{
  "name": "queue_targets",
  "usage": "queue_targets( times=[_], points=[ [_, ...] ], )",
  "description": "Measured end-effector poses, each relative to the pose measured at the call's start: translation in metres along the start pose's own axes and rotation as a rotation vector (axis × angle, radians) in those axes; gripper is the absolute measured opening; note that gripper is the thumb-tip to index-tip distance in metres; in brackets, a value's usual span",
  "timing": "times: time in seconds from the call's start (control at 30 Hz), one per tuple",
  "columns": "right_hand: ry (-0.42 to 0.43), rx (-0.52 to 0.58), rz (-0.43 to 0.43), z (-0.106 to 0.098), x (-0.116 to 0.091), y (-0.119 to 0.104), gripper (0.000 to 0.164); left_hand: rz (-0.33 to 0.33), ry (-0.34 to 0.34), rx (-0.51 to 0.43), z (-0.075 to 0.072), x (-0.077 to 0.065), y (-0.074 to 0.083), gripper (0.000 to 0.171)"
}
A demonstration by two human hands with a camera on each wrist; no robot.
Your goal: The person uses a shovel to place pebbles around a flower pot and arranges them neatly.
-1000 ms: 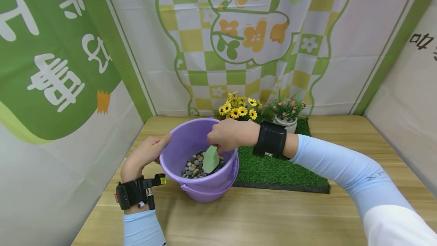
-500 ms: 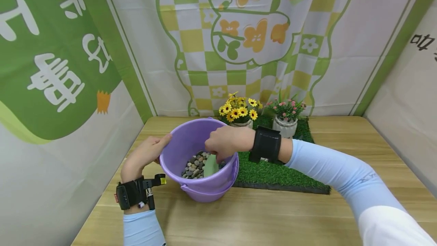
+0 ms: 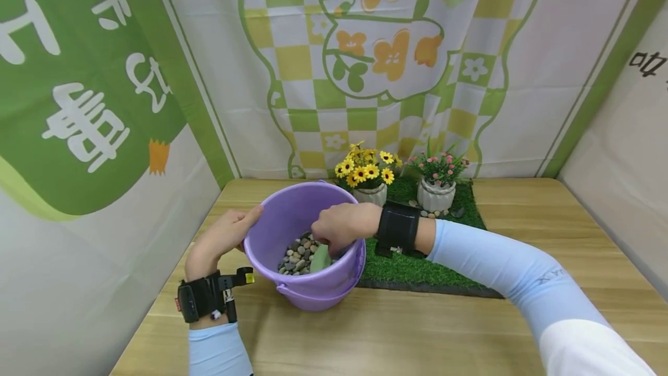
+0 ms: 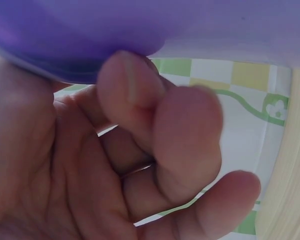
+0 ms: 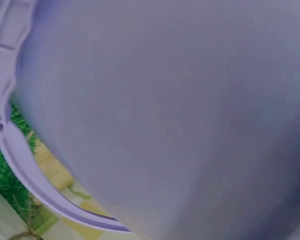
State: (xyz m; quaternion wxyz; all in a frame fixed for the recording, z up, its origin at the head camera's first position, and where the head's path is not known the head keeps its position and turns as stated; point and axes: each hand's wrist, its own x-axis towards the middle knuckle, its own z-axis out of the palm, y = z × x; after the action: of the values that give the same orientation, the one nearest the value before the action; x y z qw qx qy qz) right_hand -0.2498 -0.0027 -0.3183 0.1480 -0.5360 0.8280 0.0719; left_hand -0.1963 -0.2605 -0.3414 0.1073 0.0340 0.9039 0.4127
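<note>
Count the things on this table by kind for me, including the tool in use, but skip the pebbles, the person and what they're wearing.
Purple bucket: 1
Green tool: 1
Flowerpots: 2, a yellow-flowered pot and a pink-flowered pot
Grass mat: 1
Total: 5

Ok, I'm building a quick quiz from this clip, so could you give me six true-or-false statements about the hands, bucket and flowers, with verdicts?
1. The left hand grips the rim of the purple bucket. True.
2. The right hand holds a pale green tool. True.
3. The bucket is empty. False: pebbles lie in it.
4. The pot of pink flowers stands on the grass mat. True.
5. The pale green tool lies on the grass mat. False: it is inside the bucket.
6. In the head view, the yellow flowers are right of the pink ones. False: they are on the left.
</note>
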Motion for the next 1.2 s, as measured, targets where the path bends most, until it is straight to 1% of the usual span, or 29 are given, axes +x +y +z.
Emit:
queue_targets(
  times=[0.13, 0.27, 0.4, 0.5, 0.6, 0.67, 0.8, 0.9, 1.13, 1.2],
  points=[
    [-0.014, 0.022, -0.006, 0.001, 0.005, 0.004, 0.028, 0.021, -0.001, 0.005, -0.001, 0.001, 0.002, 0.063],
    [-0.029, 0.015, 0.035, 0.001, 0.009, 0.005, 0.032, 0.012, 0.018, 0.017, -0.001, 0.003, 0.004, 0.064],
    [-0.065, -0.027, 0.081, 0.002, 0.010, 0.003, 0.025, -0.003, 0.026, 0.026, 0.000, 0.003, 0.004, 0.066],
    [-0.083, -0.046, 0.093, 0.005, 0.010, 0.002, 0.021, -0.013, 0.023, 0.028, 0.002, 0.003, 0.005, 0.067],
    [-0.070, -0.043, 0.080, 0.007, 0.010, 0.001, 0.023, -0.026, 0.025, 0.031, 0.003, 0.002, 0.006, 0.068],
    [-0.056, -0.040, 0.055, 0.008, 0.010, 0.001, 0.024, -0.034, 0.027, 0.033, 0.003, 0.001, 0.006, 0.068],
    [-0.023, -0.038, -0.010, 0.011, 0.010, 0.000, 0.018, -0.040, 0.032, 0.046, 0.004, 0.001, 0.007, 0.068],
    [-0.011, -0.035, -0.038, 0.012, 0.011, 0.000, 0.015, -0.045, 0.032, 0.058, 0.005, 0.002, 0.009, 0.069],
    [-0.004, -0.015, -0.078, 0.013, 0.014, 0.003, 0.024, -0.031, 0.035, 0.074, 0.006, 0.002, 0.010, 0.068],
    [-0.001, -0.006, -0.076, 0.012, 0.015, 0.003, 0.025, -0.042, 0.039, 0.077, 0.005, 0.002, 0.010, 0.069]
  ],
)
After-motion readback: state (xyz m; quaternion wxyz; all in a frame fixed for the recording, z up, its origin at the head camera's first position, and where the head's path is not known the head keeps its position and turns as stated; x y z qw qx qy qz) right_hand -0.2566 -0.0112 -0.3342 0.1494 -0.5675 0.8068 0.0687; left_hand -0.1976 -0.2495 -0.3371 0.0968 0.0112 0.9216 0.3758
